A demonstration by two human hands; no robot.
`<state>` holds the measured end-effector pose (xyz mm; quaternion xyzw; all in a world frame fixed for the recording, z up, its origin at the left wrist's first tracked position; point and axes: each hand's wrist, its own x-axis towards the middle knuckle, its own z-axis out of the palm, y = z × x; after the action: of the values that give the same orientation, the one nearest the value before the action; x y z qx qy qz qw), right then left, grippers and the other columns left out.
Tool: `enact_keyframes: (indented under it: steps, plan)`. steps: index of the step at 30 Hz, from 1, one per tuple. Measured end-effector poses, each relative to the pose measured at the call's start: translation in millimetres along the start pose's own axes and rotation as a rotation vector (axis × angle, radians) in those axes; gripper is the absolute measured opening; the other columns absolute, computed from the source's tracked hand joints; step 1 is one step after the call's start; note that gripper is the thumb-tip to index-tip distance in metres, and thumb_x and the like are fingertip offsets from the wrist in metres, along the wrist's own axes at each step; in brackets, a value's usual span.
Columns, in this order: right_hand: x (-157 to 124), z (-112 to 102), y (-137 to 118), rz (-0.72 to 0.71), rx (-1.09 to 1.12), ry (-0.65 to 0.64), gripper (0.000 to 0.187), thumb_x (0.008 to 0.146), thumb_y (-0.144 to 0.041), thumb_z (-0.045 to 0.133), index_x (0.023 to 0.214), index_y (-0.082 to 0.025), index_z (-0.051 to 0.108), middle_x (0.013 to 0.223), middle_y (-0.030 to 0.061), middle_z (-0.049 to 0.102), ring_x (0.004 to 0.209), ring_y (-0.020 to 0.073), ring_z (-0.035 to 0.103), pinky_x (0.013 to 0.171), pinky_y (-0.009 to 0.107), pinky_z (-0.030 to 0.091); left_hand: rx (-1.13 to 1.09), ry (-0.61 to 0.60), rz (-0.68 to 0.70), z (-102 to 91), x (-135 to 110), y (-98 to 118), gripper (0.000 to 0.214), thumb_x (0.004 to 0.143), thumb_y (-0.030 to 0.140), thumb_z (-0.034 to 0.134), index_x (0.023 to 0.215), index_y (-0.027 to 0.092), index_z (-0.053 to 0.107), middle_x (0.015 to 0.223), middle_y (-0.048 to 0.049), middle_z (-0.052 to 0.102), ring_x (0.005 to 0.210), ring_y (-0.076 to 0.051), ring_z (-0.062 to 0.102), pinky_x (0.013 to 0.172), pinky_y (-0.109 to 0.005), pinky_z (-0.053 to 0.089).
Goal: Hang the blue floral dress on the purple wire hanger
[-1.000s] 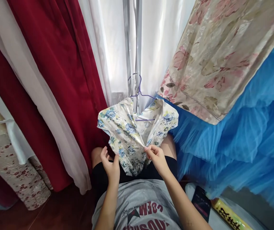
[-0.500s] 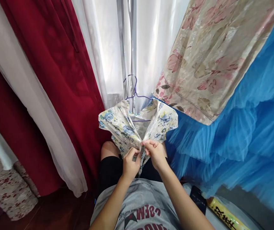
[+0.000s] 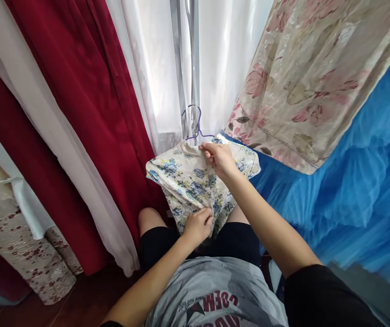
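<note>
A white blouse (image 3: 181, 177) with blue and yellow flowers hangs on a purple wire hanger (image 3: 199, 131), in front of my knees. My right hand (image 3: 218, 158) is pinched at the top of the blouse's middle closure, by the neckline. Its fingertips hide the small zipper pull there. Lower on the same seam, my left hand (image 3: 199, 225) grips the blouse fabric and holds it down. The two sides of the blouse now meet along the seam between my hands.
A grey metal stand (image 3: 195, 59) rises behind the hanger before white curtains (image 3: 157, 68). Red drapes (image 3: 79, 113) hang at left. At right hang a beige floral cloth (image 3: 303, 91) and blue tulle (image 3: 344, 181). A sequined cloth (image 3: 24, 240) is at far left.
My right hand has moved up the seam to the neckline, and the V-shaped opening has closed. My left hand stays low on the blouse, slightly lower than before.
</note>
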<state>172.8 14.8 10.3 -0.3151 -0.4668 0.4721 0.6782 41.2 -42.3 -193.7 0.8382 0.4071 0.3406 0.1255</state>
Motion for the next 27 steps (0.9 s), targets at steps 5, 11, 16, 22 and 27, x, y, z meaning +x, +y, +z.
enact_keyframes:
  steps: [5, 11, 16, 22, 27]
  plan:
    - [-16.8, -14.2, 4.1, -0.048, -0.004, -0.031, 0.026, 0.075, -0.039, 0.076, 0.075, -0.014, 0.069, 0.047, -0.0055, 0.048, 0.043, 0.0061, 0.034, 0.042, 0.021, 0.02, -0.256, 0.15, 0.069, -39.3, 28.6, 7.5, 0.01, 0.097, 0.028, 0.061, 0.094, 0.021, 0.068, 0.088, -0.0028, 0.072, 0.081, -0.017, 0.068, 0.078, -0.027, 0.052]
    - [-37.7, -19.6, -2.7, -0.124, -0.056, -0.038, 0.023, 0.081, -0.038, 0.069, 0.072, -0.018, 0.062, 0.045, -0.0054, 0.05, 0.041, 0.0071, 0.037, 0.043, 0.022, 0.024, -0.157, 0.514, 0.278, -124.1, 106.9, 43.7, 0.032, 0.103, 0.032, 0.054, 0.131, 0.023, 0.064, 0.091, -0.0032, 0.07, 0.081, -0.016, 0.063, 0.078, -0.029, 0.049]
    - [-33.6, -22.1, 2.4, -0.223, -0.142, -0.113, 0.028, 0.082, -0.043, 0.07, 0.072, -0.02, 0.058, 0.045, -0.0059, 0.052, 0.041, 0.0078, 0.039, 0.045, 0.023, 0.026, -0.004, 0.486, 0.463, -145.0, 137.5, 70.1, 0.023, 0.103, 0.03, 0.054, 0.089, 0.018, 0.068, 0.082, -0.0029, 0.065, 0.076, -0.016, 0.058, 0.074, -0.029, 0.045]
    - [-41.2, -36.5, 37.6, -0.133, -0.256, -0.084, 0.028, 0.08, -0.038, 0.068, 0.063, -0.019, 0.056, 0.046, -0.0061, 0.047, 0.043, 0.0078, 0.036, 0.046, 0.024, 0.024, -0.237, 0.857, 0.318, -171.7, 138.6, 60.0, 0.025, 0.102, 0.033, 0.055, 0.085, 0.018, 0.065, 0.076, -0.0013, 0.062, 0.074, -0.014, 0.058, 0.07, -0.025, 0.045]
    - [-76.6, -36.1, 38.5, -0.098, -0.195, -0.101, 0.027, 0.079, -0.036, 0.069, 0.063, -0.019, 0.056, 0.047, -0.006, 0.046, 0.044, 0.0076, 0.035, 0.046, 0.023, 0.023, -0.632, 1.07, 0.035, -188.1, 124.2, -29.0, 0.024, 0.091, 0.034, 0.069, 0.077, 0.016, 0.064, 0.07, 0.0017, 0.058, 0.066, -0.011, 0.055, 0.065, -0.021, 0.046]
